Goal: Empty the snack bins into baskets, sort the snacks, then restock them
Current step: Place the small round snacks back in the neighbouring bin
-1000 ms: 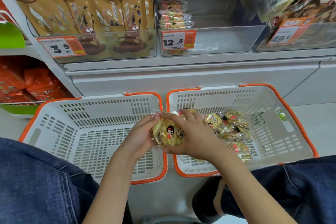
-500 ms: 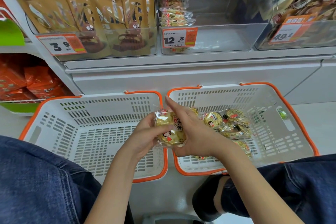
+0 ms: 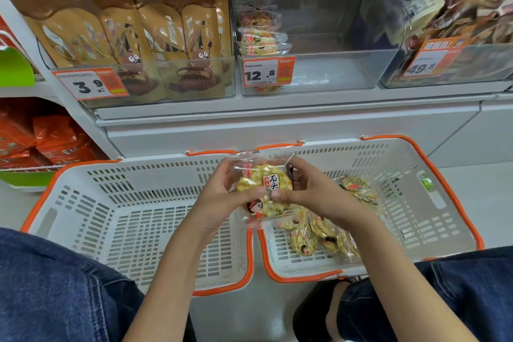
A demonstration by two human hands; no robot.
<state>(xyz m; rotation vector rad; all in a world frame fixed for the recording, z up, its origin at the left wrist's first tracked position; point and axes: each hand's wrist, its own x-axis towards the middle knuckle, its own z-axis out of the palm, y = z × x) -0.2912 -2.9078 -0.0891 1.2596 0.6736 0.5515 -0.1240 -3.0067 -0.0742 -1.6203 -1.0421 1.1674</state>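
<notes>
Both hands hold one clear-wrapped yellow cracker packet (image 3: 268,189) above the gap between two white baskets with orange rims. My left hand (image 3: 219,197) grips its left side, my right hand (image 3: 308,194) pinches its right side. The left basket (image 3: 91,203) holds nothing. Several similar cracker packets (image 3: 319,233) lie in the right basket (image 3: 441,219). On the shelf above, the clear middle bin (image 3: 333,72) with the 12.8 price tag holds a small stack of the same packets (image 3: 261,39) at its left end.
A bin of brown-gold snack bags (image 3: 133,36) stands to the left on the shelf, a bin of dark mixed snacks (image 3: 472,8) to the right. Orange bags (image 3: 41,139) fill a lower shelf at far left. My denim-clad knees flank the baskets.
The packet has been raised and turned upright between my hands, its label now facing me. The right hand shifted from covering the packet to pinching its right side.
</notes>
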